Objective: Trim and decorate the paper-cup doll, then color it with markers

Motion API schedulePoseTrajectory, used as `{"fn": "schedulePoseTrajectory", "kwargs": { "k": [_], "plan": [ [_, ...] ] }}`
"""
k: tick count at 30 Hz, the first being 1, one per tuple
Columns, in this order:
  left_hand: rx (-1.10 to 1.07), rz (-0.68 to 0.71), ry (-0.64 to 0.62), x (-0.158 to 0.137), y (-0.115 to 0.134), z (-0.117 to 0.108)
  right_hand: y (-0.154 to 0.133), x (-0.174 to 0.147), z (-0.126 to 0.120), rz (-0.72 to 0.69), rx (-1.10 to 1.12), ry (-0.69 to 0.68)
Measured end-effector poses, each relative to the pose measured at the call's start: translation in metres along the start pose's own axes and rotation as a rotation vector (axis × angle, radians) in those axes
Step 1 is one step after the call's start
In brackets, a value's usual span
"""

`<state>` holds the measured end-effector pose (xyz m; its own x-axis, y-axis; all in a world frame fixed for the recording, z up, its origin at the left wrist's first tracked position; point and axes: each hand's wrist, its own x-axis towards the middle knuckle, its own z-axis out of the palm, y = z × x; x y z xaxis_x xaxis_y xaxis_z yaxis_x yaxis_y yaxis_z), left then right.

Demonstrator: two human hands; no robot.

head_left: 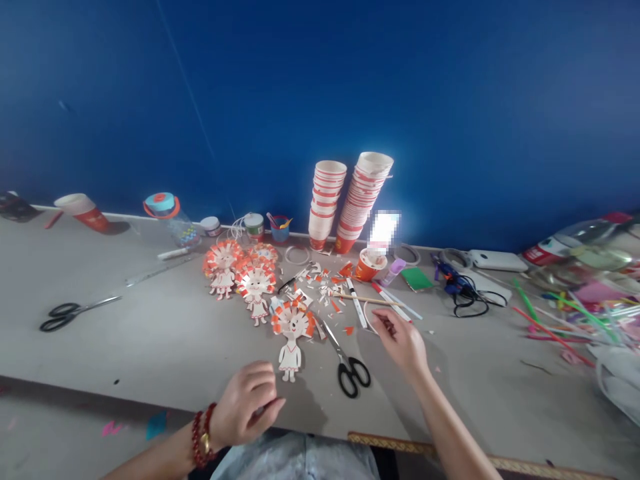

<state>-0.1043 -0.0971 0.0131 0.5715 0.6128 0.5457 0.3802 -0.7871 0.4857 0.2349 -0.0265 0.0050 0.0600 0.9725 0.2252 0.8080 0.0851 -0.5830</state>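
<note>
My left hand, with red beads at the wrist, is loosely curled at the table's front edge with nothing visible in it. My right hand has its fingers bent together at a thin white ring, apparently pinching it; the fingers hide part of it. Between the hands lies a paper doll with an orange-and-white fringed mane and a drawn face. Black-handled scissors rest partly open to its right. Similar dolls lie behind it, beside scattered paper scraps.
Two tall stacks of paper cups stand by the blue wall. Markers, a glue stick and a blue glue gun with its cord lie right of centre. More scissors and a bottle are left; colourful straws lie right.
</note>
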Motion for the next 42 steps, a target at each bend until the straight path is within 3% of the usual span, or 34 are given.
{"fn": "schedulePoseTrajectory", "kwargs": {
  "k": [11,16,19,23,28,33,38,42],
  "plan": [
    [0.04,-0.048,0.029,0.023,-0.024,-0.011,-0.028,0.042,0.013,-0.216,-0.417,-0.024],
    [0.061,-0.11,0.033,0.03,-0.029,-0.017,-0.035,0.05,0.02,-0.169,-0.552,-0.099],
    [0.154,-0.057,-0.082,0.037,-0.029,-0.021,-0.036,0.045,0.024,-0.141,-0.574,-0.099],
    [0.287,0.001,-0.316,0.045,-0.031,-0.02,-0.033,0.039,0.02,-0.08,-0.45,-0.127],
    [0.359,-0.006,-0.396,0.049,-0.04,-0.005,-0.024,0.033,-0.003,-0.07,-0.169,-0.17],
    [0.36,0.012,-0.358,0.062,-0.044,-0.007,-0.019,0.024,-0.031,-0.08,0.027,-0.118],
    [0.313,-0.028,-0.089,0.086,-0.033,-0.024,-0.049,0.011,-0.046,-0.073,0.203,-0.052],
    [0.273,0.031,-0.192,0.102,-0.014,-0.017,-0.091,-0.001,-0.037,-0.175,0.353,-0.177]
  ]
}}
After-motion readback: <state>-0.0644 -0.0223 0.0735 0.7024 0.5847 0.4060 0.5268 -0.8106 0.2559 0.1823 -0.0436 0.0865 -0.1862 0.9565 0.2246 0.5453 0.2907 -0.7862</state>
